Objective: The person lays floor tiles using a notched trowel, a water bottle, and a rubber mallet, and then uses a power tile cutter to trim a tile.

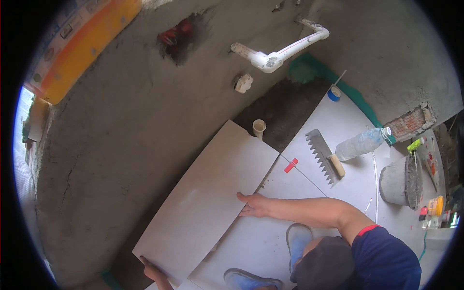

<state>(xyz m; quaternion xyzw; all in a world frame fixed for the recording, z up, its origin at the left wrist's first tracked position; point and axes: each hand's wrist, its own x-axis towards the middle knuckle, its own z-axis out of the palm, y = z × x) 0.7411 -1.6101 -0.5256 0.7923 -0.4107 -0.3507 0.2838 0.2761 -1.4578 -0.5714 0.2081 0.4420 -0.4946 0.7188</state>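
Note:
A large pale floor tile (203, 188) lies at a slant along the wall, a dark gap along part of its near edge. My right hand (253, 205) grips its right edge, thumb over the top face and fingers at the rim. At the tile's near left end, my left hand (152, 274) holds the edge; most of its fingers are hidden. A red tile clip (291, 165) sits on the joint between laid tiles. Right of it rests a notched trowel (325, 157) with a wooden handle.
A white pipe stub (259, 128) stands beyond the tile's far corner. A water bottle (362, 143), a grey bucket (398, 181) and a blue tape roll (334, 94) stand on laid tiles (299, 203). White pipe (290, 50) juts from the wall. My slippered feet (297, 241) are close by.

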